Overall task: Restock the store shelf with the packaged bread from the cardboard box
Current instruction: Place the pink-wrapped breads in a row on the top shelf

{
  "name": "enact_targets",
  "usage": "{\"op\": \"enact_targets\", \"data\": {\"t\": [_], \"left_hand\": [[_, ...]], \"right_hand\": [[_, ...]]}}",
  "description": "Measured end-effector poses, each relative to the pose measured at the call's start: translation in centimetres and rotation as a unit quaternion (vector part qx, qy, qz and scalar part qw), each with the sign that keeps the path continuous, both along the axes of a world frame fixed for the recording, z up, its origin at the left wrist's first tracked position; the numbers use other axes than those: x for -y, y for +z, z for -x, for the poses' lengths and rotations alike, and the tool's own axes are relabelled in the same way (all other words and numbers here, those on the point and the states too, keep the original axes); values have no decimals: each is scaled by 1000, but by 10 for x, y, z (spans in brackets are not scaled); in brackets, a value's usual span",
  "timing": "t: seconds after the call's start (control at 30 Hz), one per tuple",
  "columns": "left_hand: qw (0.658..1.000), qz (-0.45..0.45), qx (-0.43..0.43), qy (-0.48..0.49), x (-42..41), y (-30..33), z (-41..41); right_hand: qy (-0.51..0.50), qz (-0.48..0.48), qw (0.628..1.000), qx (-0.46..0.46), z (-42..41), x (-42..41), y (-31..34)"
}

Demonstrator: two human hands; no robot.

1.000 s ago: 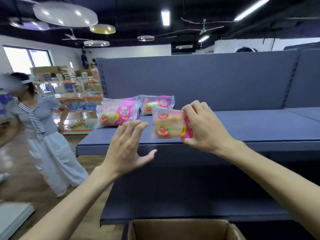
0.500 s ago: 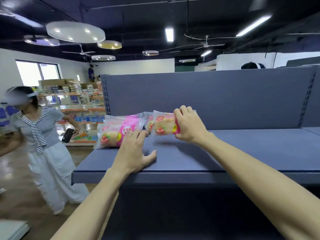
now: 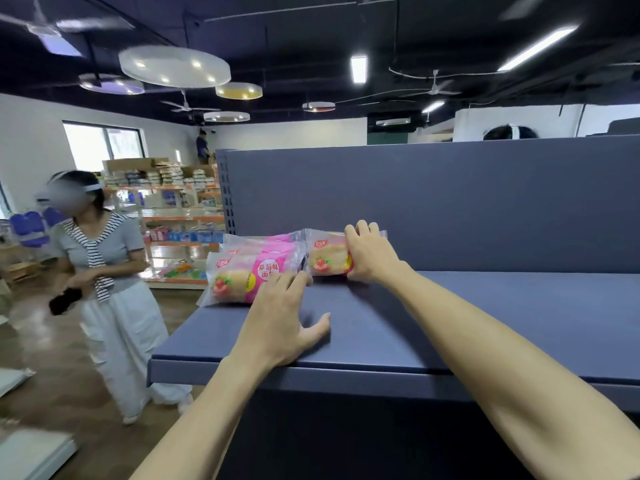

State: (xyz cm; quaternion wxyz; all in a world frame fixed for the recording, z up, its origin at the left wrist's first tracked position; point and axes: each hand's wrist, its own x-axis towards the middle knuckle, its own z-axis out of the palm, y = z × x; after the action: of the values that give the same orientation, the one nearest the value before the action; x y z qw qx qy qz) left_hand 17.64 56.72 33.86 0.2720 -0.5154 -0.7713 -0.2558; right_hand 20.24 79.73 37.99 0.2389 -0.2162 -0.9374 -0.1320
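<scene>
My right hand [image 3: 372, 252] grips a pink-and-clear bread packet [image 3: 325, 254] with a strawberry print and holds it down on the blue shelf [image 3: 485, 306], near the back panel. To its left, a few matching bread packets [image 3: 242, 275] lie stacked at the shelf's left end. My left hand [image 3: 280, 313] rests flat on the shelf with fingers spread, and its fingertips touch the front packet of that stack. The cardboard box is out of view.
A person in a striped top and white trousers [image 3: 104, 289] stands on the wooden floor left of the shelf, holding a dark object. Stocked orange shelves [image 3: 173, 216] fill the background. The upright back panel [image 3: 450, 202] closes off the shelf's rear.
My right hand has carried the bread packet forward and set it down on the shelf beside the stack. My left hand has landed on the shelf and slid up to the stack. The view has lifted off the box.
</scene>
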Motion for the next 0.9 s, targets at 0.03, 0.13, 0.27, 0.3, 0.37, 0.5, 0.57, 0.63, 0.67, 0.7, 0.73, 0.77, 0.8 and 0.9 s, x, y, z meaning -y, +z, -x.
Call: {"op": "enact_targets", "data": {"t": [0.03,0.13,0.27,0.3,0.37,0.5,0.57,0.63,0.67,0.7,0.73,0.77,0.8,0.9], "left_hand": [[1000,0,0,-1,0,0,0],[1000,1,3,0,0,-1,1],[1000,3,3,-6,0,-2,1],[1000,4,4,-8,0,-2,1],[1000,5,5,-10,1,-2,1],[1000,0,2,-8,1,-1,0],[1000,-2,5,-7,0,-2,0],[1000,-3,6,-7,0,-2,0],[1000,-4,6,-7,0,-2,1],[1000,-5,6,-6,1,-3,1],[1000,-6,6,-6,1,-3,1],[1000,-6,5,-5,2,-2,0],[1000,-7,3,-4,1,-2,0],[1000,-5,1,-2,0,-1,0]], "right_hand": [[2,21,1000,-3,2,-1,-1],[8,76,997,-11,3,-1,0],[9,177,984,-16,-1,4,3],[8,191,981,-18,-1,5,3],[6,186,982,-25,0,6,1],[2,158,986,-49,7,8,-4],[2,167,984,-63,9,10,-6],[3,165,984,-68,9,11,-7],[4,163,984,-71,9,12,-8],[7,160,984,-73,8,12,-8],[11,154,985,-77,6,13,-8],[13,142,986,-82,3,15,-8],[13,118,989,-89,0,15,-7],[19,-4,996,-92,-8,19,-7]]}}
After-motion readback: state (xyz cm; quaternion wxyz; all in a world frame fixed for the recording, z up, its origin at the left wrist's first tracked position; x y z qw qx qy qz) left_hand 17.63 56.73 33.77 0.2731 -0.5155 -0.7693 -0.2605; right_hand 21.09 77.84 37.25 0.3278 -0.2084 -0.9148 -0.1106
